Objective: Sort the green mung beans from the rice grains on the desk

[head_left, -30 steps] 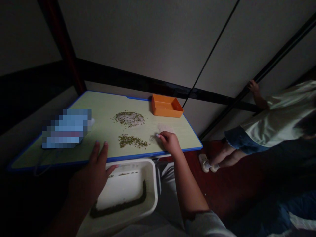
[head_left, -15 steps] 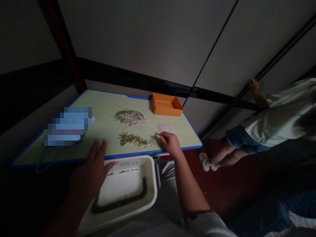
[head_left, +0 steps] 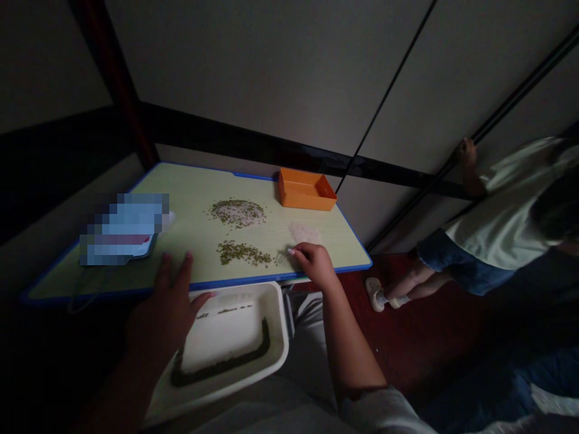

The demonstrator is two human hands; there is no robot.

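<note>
My right hand [head_left: 313, 262] is closed in a pinch on thin two-pronged tweezers [head_left: 282, 255], dim and small in view. Their tips are beside a loose pile of small green beans [head_left: 244, 253] near the table's front edge. Just beyond my knuckles lies a patch of white grains [head_left: 304, 232]. Farther back is a mixed heap of green beans and white grains [head_left: 237, 213]. My left hand [head_left: 174, 301] holds nothing; its fingers are spread over the front edge, with the thumb above a white plastic tub [head_left: 283, 331].
The pale table [head_left: 190, 187] has a blue rim. An orange box [head_left: 307, 197] stands at its back right corner. On the left lies a blurred-out blue object [head_left: 126, 226]. Another person [head_left: 502, 211] stands at the right, one hand on the wall trim.
My left fingers have shifted slightly left. My right hand stays in nearly the same place with the tweezers. The person at the right has leaned and moved a little.
</note>
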